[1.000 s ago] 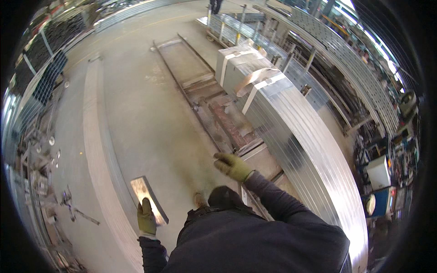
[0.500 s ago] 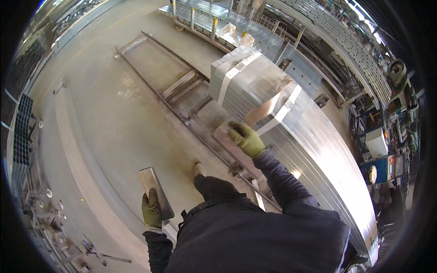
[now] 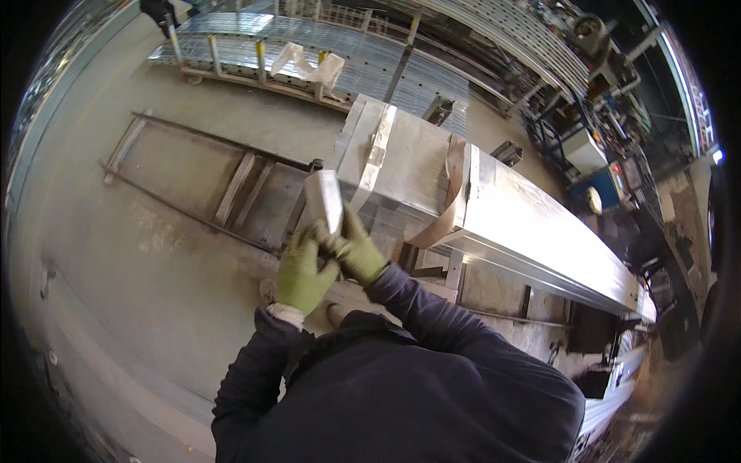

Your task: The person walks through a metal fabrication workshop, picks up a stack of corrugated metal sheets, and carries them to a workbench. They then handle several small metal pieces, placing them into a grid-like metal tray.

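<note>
Short flat plate point(image 3: 325, 199) of bright bare metal, smooth and semi-glossy, pinched between left hand point(image 3: 302, 272) and right hand point(image 3: 354, 248), both in yellow-green knitted cloth gloves, matt. Long bundle of sheet-metal profiles point(image 3: 494, 208), silvery, smooth, mirror-bright along the edges, bound with a dull brownish strap point(image 3: 451, 193). Concrete floor point(image 3: 147, 255), grey, matt, rough and stained; dark rusty steel rail frame point(image 3: 231, 185); navy cloth sleeves point(image 3: 432, 316), matt.
</note>
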`<move>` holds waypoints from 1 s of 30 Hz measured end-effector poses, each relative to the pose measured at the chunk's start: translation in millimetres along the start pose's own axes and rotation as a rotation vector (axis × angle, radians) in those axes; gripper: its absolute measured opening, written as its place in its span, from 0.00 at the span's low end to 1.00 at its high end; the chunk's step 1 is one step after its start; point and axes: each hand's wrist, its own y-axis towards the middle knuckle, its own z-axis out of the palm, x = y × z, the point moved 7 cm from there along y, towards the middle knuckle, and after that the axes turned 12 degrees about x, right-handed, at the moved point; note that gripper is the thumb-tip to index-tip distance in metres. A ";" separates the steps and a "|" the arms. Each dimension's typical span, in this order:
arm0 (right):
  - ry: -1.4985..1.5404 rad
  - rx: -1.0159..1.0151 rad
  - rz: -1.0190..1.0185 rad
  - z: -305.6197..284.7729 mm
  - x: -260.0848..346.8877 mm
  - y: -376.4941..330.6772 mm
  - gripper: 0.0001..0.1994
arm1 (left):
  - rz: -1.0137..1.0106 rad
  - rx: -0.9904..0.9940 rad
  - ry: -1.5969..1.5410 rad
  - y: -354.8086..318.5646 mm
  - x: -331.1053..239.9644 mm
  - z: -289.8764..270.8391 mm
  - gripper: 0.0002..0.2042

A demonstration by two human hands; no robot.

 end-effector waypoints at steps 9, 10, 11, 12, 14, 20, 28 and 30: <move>-0.947 -0.441 -0.256 3.0 170.2 116.0 0.39 | 0.233 0.375 -0.457 60.9 80.5 -93.0 0.24; -1.159 -0.436 -0.386 25.3 205.4 123.3 0.37 | 0.211 0.382 -0.383 58.6 107.4 -101.5 0.24; -1.359 -0.477 -0.451 41.5 236.5 131.0 0.36 | 0.133 0.426 -0.381 52.2 140.7 -107.4 0.23; -1.482 -0.483 -0.461 52.3 264.2 137.2 0.34 | 0.067 0.443 -0.412 42.3 175.1 -114.5 0.22; -1.579 -0.637 -0.531 57.6 283.5 149.3 0.31 | -0.355 0.427 -0.688 2.5 255.0 -119.9 0.20; -1.633 -0.852 0.635 -65.4 124.0 197.1 0.37 | -0.467 0.381 -0.323 -104.0 369.5 -152.9 0.17; -1.926 -0.858 0.137 14.0 295.1 213.6 0.31 | -0.460 0.488 -0.418 -131.9 369.9 -98.2 0.19; -1.859 -0.961 -0.020 38.4 322.2 208.9 0.31 | -0.459 0.512 -0.389 -132.2 375.6 -101.2 0.19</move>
